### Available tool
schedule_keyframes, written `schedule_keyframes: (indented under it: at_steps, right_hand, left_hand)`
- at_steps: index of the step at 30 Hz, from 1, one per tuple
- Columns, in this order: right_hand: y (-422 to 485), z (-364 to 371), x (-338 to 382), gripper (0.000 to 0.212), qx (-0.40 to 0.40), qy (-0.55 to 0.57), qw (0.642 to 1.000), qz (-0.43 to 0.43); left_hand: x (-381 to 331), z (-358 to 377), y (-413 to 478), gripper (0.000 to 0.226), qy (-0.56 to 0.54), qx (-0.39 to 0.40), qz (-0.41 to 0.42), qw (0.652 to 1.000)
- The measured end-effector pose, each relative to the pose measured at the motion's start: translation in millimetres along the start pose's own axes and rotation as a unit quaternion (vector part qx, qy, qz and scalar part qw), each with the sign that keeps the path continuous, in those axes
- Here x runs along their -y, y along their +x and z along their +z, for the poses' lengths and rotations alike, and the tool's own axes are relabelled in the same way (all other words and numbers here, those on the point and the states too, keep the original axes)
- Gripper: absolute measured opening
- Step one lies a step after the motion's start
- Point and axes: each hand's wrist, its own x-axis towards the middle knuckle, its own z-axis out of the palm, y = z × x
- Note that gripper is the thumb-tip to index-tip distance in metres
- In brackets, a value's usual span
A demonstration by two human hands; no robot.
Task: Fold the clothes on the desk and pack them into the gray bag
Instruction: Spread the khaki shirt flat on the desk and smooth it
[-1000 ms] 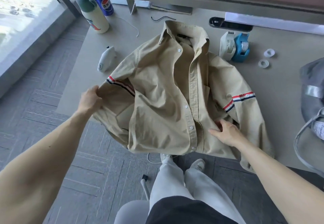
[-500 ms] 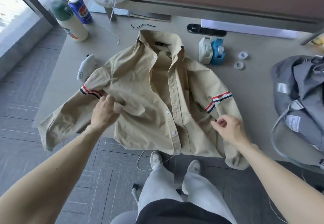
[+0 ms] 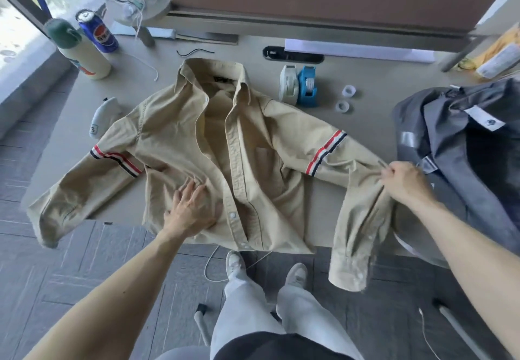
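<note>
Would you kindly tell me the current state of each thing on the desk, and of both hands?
shirt: unbuttoned, spread face up, not yet folded, both cuffs hanging off the desk edge.
left hand: fingers straight, pressing flat on the shirt front.
right hand: pinching the sleeve on its side.
gray bag: slumped on the desk, right of the shirt.
bottle: upright, cap on.
soda can: upright.

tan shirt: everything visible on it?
The tan shirt lies front up on the desk, collar away from the person, wrinkled, cotton-like, placket open at the top. Red-white-navy bands ring both spread sleeves; both cuffs overhang the near edge. The left hand presses its front; the right hand pinches one sleeve.
</note>
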Motion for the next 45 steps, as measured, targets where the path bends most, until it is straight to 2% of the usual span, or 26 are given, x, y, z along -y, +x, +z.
schedule_keyframes:
  at_steps: [5, 8, 9, 10, 12, 13, 15, 16, 18, 20, 24, 26, 28, 29, 30, 31, 32, 35, 39, 41, 45]
  right_hand:
    - [52.0, -50.0, -14.2, 0.025, -0.045, -0.016, 0.999, -0.011]
    - [66.5, -52.6, -9.3, 0.012, -0.014, -0.039, 0.999, 0.014]
    - [67.3, -50.4, -3.0, 0.02, 0.007, -0.05, 0.998, 0.027]
    - [67.1, -46.1, 4.7, 0.037, 0.03, -0.053, 0.998, 0.031]
    - [63.7, -37.9, 25.6, 0.06, 0.034, -0.037, 0.999, 0.018]
    - [63.2, -33.1, 38.6, 0.061, 0.019, -0.019, 1.0, 0.0]
    - [63.4, -25.0, 73.8, 0.046, -0.017, 0.022, 0.998, -0.052]
    - [63.6, -21.6, 95.6, 0.037, -0.018, 0.041, 0.996, -0.072]
    - [63.0, -15.5, 145.3, 0.035, 0.038, 0.067, 0.993, -0.086]
    - [64.4, -3.8, 194.7, 0.047, 0.115, 0.086, 0.986, -0.087]
    - [77.7, 25.8, 281.2, 0.093, 0.175, 0.094, 0.975, -0.101]
    - [86.6, 38.5, 312.3, 0.101, 0.174, 0.091, 0.976, -0.091]
    - [94.0, 49.3, 333.1, 0.083, 0.142, 0.054, 0.985, -0.084]
    - [97.0, 53.6, 339.7, 0.064, 0.121, 0.035, 0.988, -0.087]
    - [100.8, 56.8, 344.1, 0.045, 0.101, 0.027, 0.99, -0.092]
    - [104.9, 56.9, 348.0, 0.03, 0.085, 0.028, 0.992, -0.094]
    - [110.8, 54.8, 350.5, 0.023, 0.072, 0.036, 0.993, -0.088]
    - [132.9, 37.4, 357.8, 0.018, 0.04, 0.107, 0.991, -0.072]
    - [151.1, 7.9, 376.9, 0.024, -0.016, 0.168, 0.979, -0.117]
    - [156.3, 2.8, 385.7, 0.024, -0.024, 0.188, 0.971, -0.147]
    - [166.5, 25.7, 397.1, 0.029, 0.006, 0.215, 0.964, -0.155]
  left_hand:
    - [-15.5, -1.5, -2.5, 0.1, 0.007, -0.02, 0.014, 1.0]
    - [-20.2, -7.1, -5.0, 0.096, 0.017, -0.006, 0.018, 1.0]
    - [-19.4, -8.3, -5.4, 0.096, 0.015, 0.0, 0.02, 1.0]
    - [-17.9, -10.9, -5.9, 0.094, 0.004, 0.007, 0.012, 1.0]
    - [-17.1, -23.7, -5.2, 0.075, -0.041, -0.008, -0.024, 0.999]
    - [-18.4, -34.3, -2.5, 0.06, -0.067, -0.034, -0.037, 0.996]
    - [-24.3, -62.8, 11.5, 0.035, -0.114, -0.105, -0.046, 0.987]
    - [-27.1, -78.3, 23.0, 0.03, -0.14, -0.137, -0.048, 0.979]
    - [-35.0, -115.5, 50.6, 0.036, -0.19, -0.179, -0.049, 0.964]
    - [-43.5, -154.5, 82.9, 0.047, -0.225, -0.187, -0.052, 0.955]
    - [-61.6, -213.1, 147.0, 0.077, -0.303, -0.116, -0.097, 0.941]
    - [-65.0, -223.8, 177.3, 0.09, -0.346, -0.099, -0.141, 0.922]
    - [-62.4, -230.7, 199.9, 0.092, -0.377, -0.096, -0.161, 0.907]
    - [-58.6, -231.7, 209.0, 0.078, -0.381, -0.098, -0.153, 0.907]
    - [-55.2, -231.9, 216.9, 0.054, -0.377, -0.108, -0.135, 0.91]
    - [-53.4, -233.3, 221.8, 0.029, -0.362, -0.121, -0.119, 0.917]
    - [-51.7, -234.1, 227.4, 0.014, -0.347, -0.127, -0.1, 0.924]
    - [-59.1, -243.7, 234.9, 0.019, -0.313, -0.134, -0.015, 0.94]
    - [-69.3, -250.2, 254.0, 0.04, -0.288, -0.15, 0.068, 0.943]
    - [-72.9, -240.5, 265.9, 0.045, -0.287, -0.129, 0.092, 0.945]
    - [-70.8, -204.7, 275.5, 0.033, -0.224, -0.031, 0.124, 0.966]
